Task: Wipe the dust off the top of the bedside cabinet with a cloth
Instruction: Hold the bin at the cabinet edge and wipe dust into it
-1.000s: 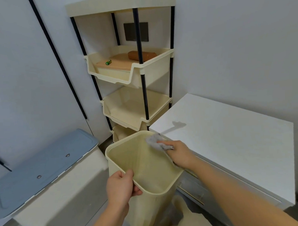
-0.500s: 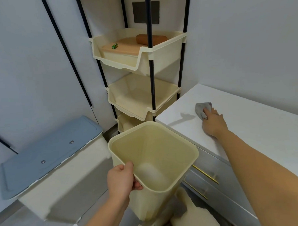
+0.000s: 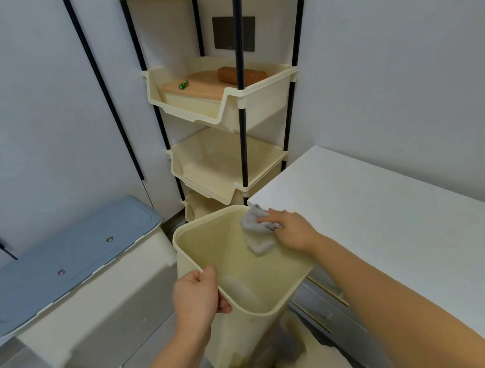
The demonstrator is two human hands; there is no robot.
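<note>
bin base: cut off at bottom edge | rack top: out of frame | green item: too small

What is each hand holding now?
Left hand: closed on the bin rim.
Right hand: closed on the cloth, over the bin.

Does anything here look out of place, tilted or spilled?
Nothing spilled or damaged. The only unusual thing: the left hand holds the beige bin tilted against the cabinet corner while the right hand drags the grey cloth over the bin's rim.
</note>
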